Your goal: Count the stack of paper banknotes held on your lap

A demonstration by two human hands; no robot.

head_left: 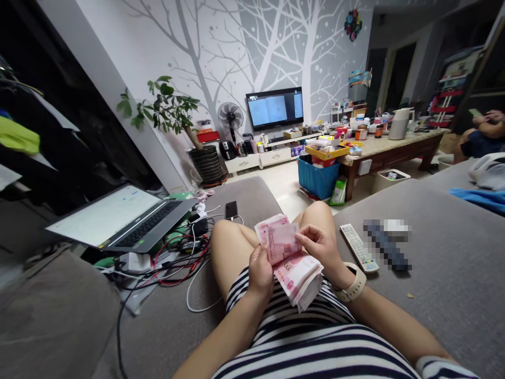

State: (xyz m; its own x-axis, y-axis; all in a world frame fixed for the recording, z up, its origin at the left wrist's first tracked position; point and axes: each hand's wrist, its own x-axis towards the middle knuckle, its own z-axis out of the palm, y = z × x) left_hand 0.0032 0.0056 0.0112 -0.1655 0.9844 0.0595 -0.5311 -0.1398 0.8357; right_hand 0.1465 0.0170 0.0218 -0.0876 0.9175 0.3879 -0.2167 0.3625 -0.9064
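Note:
My left hand [261, 269] is closed on the left edge of some pink 100 banknotes [278, 245], held up over my lap. With thumb and fingertips, my right hand [317, 243] pinches the upper right corner of the front note. Below both hands a thicker folded stack of banknotes [299, 276] fans out over my striped clothing; its loose ends point toward me. How the stack is held is partly hidden behind the hands. A pale watch [352, 284] is on my right wrist.
A white remote [359, 247] and a pixelated dark object lie right of my leg. On the left sit an open laptop [138, 218], tangled cables [177, 258] and a phone [231, 210]. Beyond are a blue bin [317, 176], a cluttered table [418, 142] and another person [483, 134].

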